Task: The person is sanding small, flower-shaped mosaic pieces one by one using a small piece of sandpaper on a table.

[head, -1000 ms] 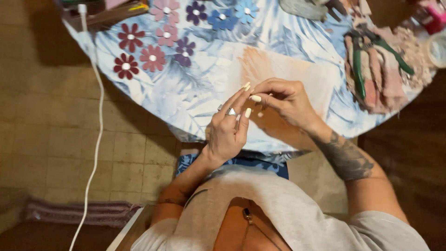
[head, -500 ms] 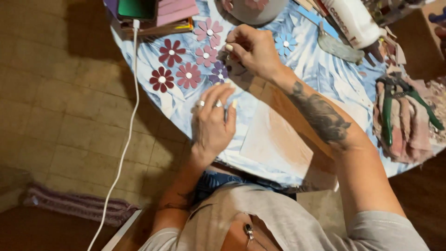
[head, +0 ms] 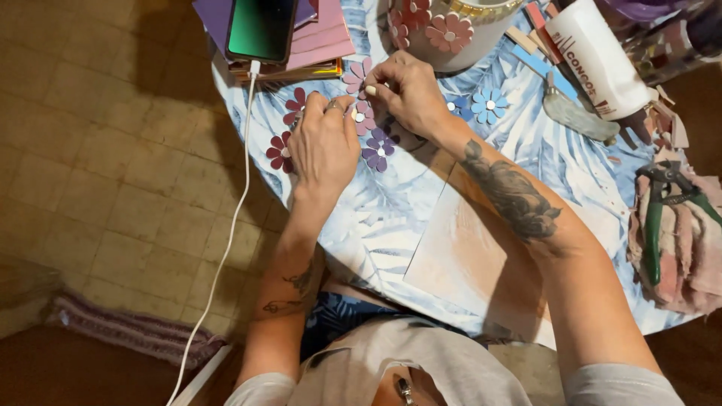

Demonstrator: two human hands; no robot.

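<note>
Surface: a round table (head: 466, 188) covered with a blue-and-white leaf-print cloth. It stands on a worn tiled floor (head: 113, 173). A striped rug (head: 128, 331) lies on the floor at lower left. A pale card sheet (head: 474, 263) lies flat on the cloth near the table edge, partly under the right forearm.

Room: dim, with shadow at the picture's corners.

Hidden or cut off: the left hand (head: 325, 143) lies palm down over a row of paper flowers and covers some of them. Its fingers are curled, with the tips pressing on a pink flower (head: 361, 118); whether they pinch it cannot be told. The right hand (head: 406, 90) meets the left at that flower, thumb and forefinger closed together at its edge. What, if anything, sits between them is too small to make out. Dark red flowers (head: 280, 152) show at the left hand's outer side; a purple flower (head: 378, 149) lies just below both hands. Blue flowers (head: 489, 105) lie near the right wrist.

Containers: a white pot (head: 470, 45), cut off at the top edge, carries pink flowers on its wall. Its contents are not visible. A white bottle (head: 594, 60) lies tilted beside it.

Other items: a phone (head: 262, 28) rests on stacked books (head: 323, 41), with a white cable (head: 226, 225) running down to the floor. Green-handled pliers (head: 662, 218) lie on a rag (head: 692, 256) at right.
</note>
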